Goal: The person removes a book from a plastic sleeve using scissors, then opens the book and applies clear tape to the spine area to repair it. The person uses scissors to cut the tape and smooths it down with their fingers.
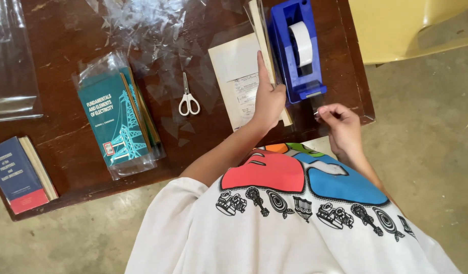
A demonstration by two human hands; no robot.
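The left hand (268, 101) presses flat on an open book (244, 76) at the near edge of the dark tabletop (66, 30), fingers spread, steadying its clear cover. The right hand (342, 126) pinches a strip of clear tape (317, 109) just off the blue tape dispenser (296, 48). The taping step seems in hand; next, the strip needs careful laying over the cover's fold.

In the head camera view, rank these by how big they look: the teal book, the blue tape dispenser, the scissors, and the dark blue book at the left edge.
1. teal book
2. blue tape dispenser, close behind
3. dark blue book, partly cut off
4. scissors
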